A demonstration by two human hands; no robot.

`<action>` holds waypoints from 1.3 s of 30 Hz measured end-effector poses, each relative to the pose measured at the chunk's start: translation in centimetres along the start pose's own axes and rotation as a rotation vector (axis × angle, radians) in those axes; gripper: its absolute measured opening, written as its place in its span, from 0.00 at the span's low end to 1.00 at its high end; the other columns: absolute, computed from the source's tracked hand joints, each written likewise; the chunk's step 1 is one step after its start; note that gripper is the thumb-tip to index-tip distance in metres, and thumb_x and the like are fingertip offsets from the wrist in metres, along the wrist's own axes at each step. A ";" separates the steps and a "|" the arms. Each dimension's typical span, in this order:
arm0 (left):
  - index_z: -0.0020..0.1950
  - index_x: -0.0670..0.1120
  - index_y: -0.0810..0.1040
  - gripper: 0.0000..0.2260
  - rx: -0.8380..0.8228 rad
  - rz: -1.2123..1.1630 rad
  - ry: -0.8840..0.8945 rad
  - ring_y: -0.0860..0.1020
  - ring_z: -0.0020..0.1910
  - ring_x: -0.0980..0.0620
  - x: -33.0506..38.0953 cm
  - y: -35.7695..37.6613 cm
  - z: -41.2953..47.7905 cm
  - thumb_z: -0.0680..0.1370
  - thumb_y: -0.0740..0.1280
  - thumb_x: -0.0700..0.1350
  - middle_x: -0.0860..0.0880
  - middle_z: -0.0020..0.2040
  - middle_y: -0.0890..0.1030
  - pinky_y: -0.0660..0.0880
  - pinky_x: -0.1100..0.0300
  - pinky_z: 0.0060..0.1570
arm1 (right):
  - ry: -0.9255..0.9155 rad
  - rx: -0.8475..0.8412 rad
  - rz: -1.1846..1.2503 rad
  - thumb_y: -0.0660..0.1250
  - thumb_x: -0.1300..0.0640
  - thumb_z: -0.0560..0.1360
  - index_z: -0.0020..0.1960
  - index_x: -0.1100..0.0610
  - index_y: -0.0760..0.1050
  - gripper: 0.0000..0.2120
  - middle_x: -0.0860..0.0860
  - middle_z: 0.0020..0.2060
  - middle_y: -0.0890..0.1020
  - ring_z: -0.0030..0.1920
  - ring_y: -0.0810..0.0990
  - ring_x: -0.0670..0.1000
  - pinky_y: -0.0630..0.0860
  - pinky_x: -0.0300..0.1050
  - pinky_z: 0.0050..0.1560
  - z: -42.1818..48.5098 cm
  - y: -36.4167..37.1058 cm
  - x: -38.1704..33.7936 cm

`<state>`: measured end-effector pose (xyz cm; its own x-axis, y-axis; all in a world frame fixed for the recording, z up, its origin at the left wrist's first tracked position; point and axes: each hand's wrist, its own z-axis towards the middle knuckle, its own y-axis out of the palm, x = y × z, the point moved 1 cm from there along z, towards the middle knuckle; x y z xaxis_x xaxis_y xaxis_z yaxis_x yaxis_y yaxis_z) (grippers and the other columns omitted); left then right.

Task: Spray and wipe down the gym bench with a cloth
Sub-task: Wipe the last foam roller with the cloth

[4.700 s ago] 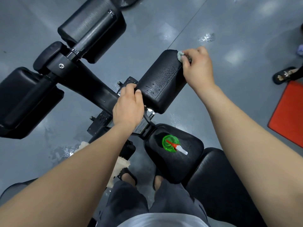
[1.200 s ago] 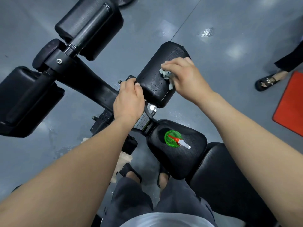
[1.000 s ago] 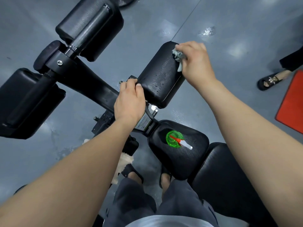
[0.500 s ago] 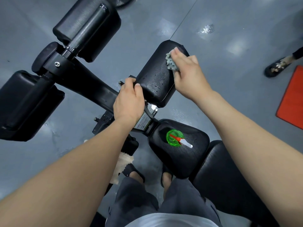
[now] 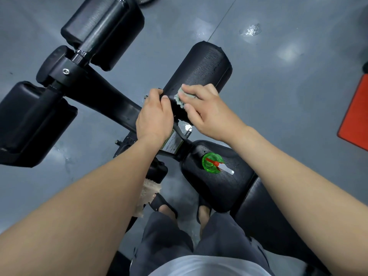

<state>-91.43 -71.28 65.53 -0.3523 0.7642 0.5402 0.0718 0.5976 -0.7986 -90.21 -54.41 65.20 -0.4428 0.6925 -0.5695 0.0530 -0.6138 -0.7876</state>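
Right now the right hand (image 5: 207,112) bunches the cloth (image 5: 180,99) between curled fingers and thumb and presses it against the near end of the black leg pad (image 5: 207,64). Just beside it, the left hand (image 5: 154,118) has its fingers curled tight over that pad's near-left corner, apparently steadying it; whether they also catch the bracket beneath is hidden. Droplets bead on the pad's far half, so the wipe is, I judge, partway done. To do it well, hold the pad firmly so it cannot roll, drag the cloth in long overlapping strokes toward the far end, and turn it to a drier face. The green spray bottle (image 5: 212,163) stands upright on the seat pad (image 5: 211,190), nearer the person.
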 end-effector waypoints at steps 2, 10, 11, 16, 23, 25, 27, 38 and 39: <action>0.68 0.54 0.70 0.17 0.004 0.000 0.005 0.72 0.52 0.53 0.0 0.0 0.0 0.83 0.51 0.54 0.52 0.63 0.78 0.68 0.52 0.53 | -0.048 0.051 -0.019 0.65 0.60 0.81 0.67 0.60 0.79 0.15 0.57 0.65 0.78 0.52 0.74 0.60 0.73 0.51 0.62 -0.3 0.5 0.3; 0.68 0.55 0.70 0.15 0.013 0.007 0.011 0.70 0.51 0.55 -0.1 -0.1 -0.1 0.83 0.52 0.53 0.53 0.66 0.76 0.65 0.55 0.52 | 0.096 0.212 -0.060 0.67 0.56 0.80 0.62 0.52 0.83 0.12 0.53 0.59 0.79 0.56 0.73 0.59 0.77 0.56 0.49 1.6 -1.7 3.4; 0.68 0.55 0.70 0.16 0.013 0.006 0.011 0.70 0.52 0.55 -0.1 -0.1 -0.1 0.83 0.53 0.54 0.53 0.66 0.76 0.65 0.55 0.52 | 0.155 0.233 -0.046 0.67 0.56 0.80 0.62 0.50 0.83 0.12 0.53 0.58 0.78 0.56 0.72 0.59 0.76 0.56 0.50 2.0 -2.1 3.7; 0.69 0.55 0.70 0.16 0.010 0.000 0.014 0.73 0.55 0.54 -0.1 0.0 0.1 0.83 0.52 0.54 0.54 0.67 0.75 0.65 0.55 0.53 | 0.321 0.193 0.023 0.64 0.65 0.76 0.71 0.55 0.73 0.24 0.54 0.61 0.77 0.59 0.73 0.59 0.70 0.48 0.63 2.7 -2.1 2.3; 0.71 0.54 0.70 0.18 0.021 -0.005 0.024 0.75 0.62 0.50 -0.1 0.0 0.1 0.83 0.53 0.54 0.53 0.69 0.75 0.68 0.53 0.55 | 0.088 0.165 0.079 0.70 0.61 0.75 0.55 0.62 0.81 0.09 0.55 0.58 0.80 0.61 0.75 0.59 0.73 0.48 0.63 -0.5 0.0 0.5; 0.75 0.53 0.69 0.21 0.012 0.016 0.006 0.73 0.68 0.50 0.0 0.0 0.1 0.83 0.52 0.54 0.52 0.73 0.73 0.68 0.52 0.62 | 0.004 0.154 0.072 0.67 0.65 0.77 0.53 0.63 0.81 0.06 0.57 0.58 0.80 0.61 0.76 0.60 0.74 0.52 0.61 -1.3 0.5 0.6; 0.78 0.53 0.67 0.23 -0.005 0.039 -0.008 0.70 0.72 0.50 0.2 0.0 0.1 0.83 0.50 0.55 0.52 0.76 0.70 0.67 0.51 0.67 | -0.051 0.143 0.042 0.65 0.68 0.76 0.53 0.64 0.80 0.08 0.58 0.59 0.79 0.61 0.76 0.62 0.76 0.55 0.57 -1.9 0.7 1.0; 0.70 0.56 0.69 0.21 -0.021 -0.018 -0.017 0.76 0.53 0.49 0.0 0.1 0.1 0.80 0.51 0.56 0.52 0.56 0.81 0.69 0.51 0.49 | 0.187 0.229 -0.052 0.60 0.67 0.73 0.51 0.60 0.75 0.10 0.56 0.52 0.75 0.50 0.75 0.60 0.75 0.54 0.47 0.6 -1.6 5.2; 0.70 0.56 0.69 0.20 -0.022 -0.012 -0.016 0.75 0.51 0.49 0.0 0.1 0.0 0.80 0.52 0.56 0.52 0.55 0.81 0.68 0.52 0.48 | 0.210 0.243 -0.043 0.59 0.68 0.71 0.50 0.61 0.74 0.10 0.57 0.51 0.76 0.50 0.74 0.60 0.74 0.53 0.50 0.9 -1.8 5.5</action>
<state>-91.46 -71.21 65.48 -0.3678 0.7529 0.5457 0.0877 0.6123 -0.7857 -93.57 -49.84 63.65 -0.2444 0.7672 -0.5931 -0.1878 -0.6375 -0.7472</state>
